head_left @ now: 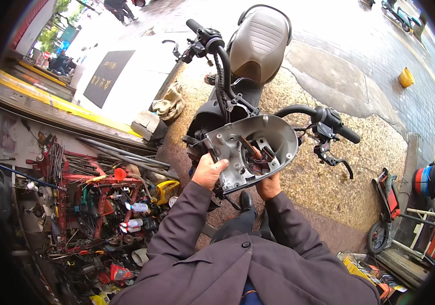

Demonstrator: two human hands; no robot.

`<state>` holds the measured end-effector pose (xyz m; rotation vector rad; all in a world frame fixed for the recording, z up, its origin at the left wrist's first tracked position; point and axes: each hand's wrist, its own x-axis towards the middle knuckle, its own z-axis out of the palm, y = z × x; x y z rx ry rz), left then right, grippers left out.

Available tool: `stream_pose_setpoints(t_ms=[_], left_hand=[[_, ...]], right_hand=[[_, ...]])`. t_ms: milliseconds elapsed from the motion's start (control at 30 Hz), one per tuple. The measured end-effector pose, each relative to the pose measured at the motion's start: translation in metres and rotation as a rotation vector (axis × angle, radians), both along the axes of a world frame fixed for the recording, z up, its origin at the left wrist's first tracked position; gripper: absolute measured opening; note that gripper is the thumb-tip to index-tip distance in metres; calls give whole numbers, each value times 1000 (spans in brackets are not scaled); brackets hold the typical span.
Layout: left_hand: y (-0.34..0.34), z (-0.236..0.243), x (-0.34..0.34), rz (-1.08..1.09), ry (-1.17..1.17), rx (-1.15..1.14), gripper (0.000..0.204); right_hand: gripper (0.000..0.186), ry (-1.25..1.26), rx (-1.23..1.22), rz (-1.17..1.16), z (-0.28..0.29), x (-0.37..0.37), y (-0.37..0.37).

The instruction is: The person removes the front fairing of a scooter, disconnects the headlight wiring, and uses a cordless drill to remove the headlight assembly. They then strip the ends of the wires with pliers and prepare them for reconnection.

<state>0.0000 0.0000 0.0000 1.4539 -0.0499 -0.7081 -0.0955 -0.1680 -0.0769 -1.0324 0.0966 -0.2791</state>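
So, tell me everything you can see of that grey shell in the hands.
The grey shell is a hollow, tapered housing, plastic by its look, with its open inner side facing up. Small round bosses dot its inside, and a cut-out near the middle shows brownish, strip-like parts. It is held tilted in front of the scooter's handlebar, above the person's legs. The left hand grips its left edge, thumb on top; the right hand is at its near edge, fingers mostly hidden.
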Motion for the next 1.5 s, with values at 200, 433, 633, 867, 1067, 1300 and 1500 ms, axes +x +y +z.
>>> stream_pose_setpoints(t_ms=[200, 433, 633, 867, 1067, 1300, 1500], left_hand=[[1, -11, -10, 71, -6, -23, 21], [3, -38, -21, 196, -84, -43, 30], [-13, -41, -18, 417, -305, 16, 21], [-26, -49, -15, 502, -302, -32, 23], [-43, -41, -6, 630, -381, -119, 26], [-49, -35, 4, 675, -383, -85, 33], [-53, -35, 26, 689, -373, -28, 25]], right_hand=[[35, 160, 273, -132, -19, 7, 13], [29, 339, 436, 117, -35, 13, 6], [30, 386, 734, 55, -29, 0, 8], [45, 255, 355, 104, 3, -29, -35], [53, 308, 359, 183, 39, -7, -58], [55, 274, 307, 337, 59, 13, -77], [49, 332, 180, 299, 69, 45, -77]])
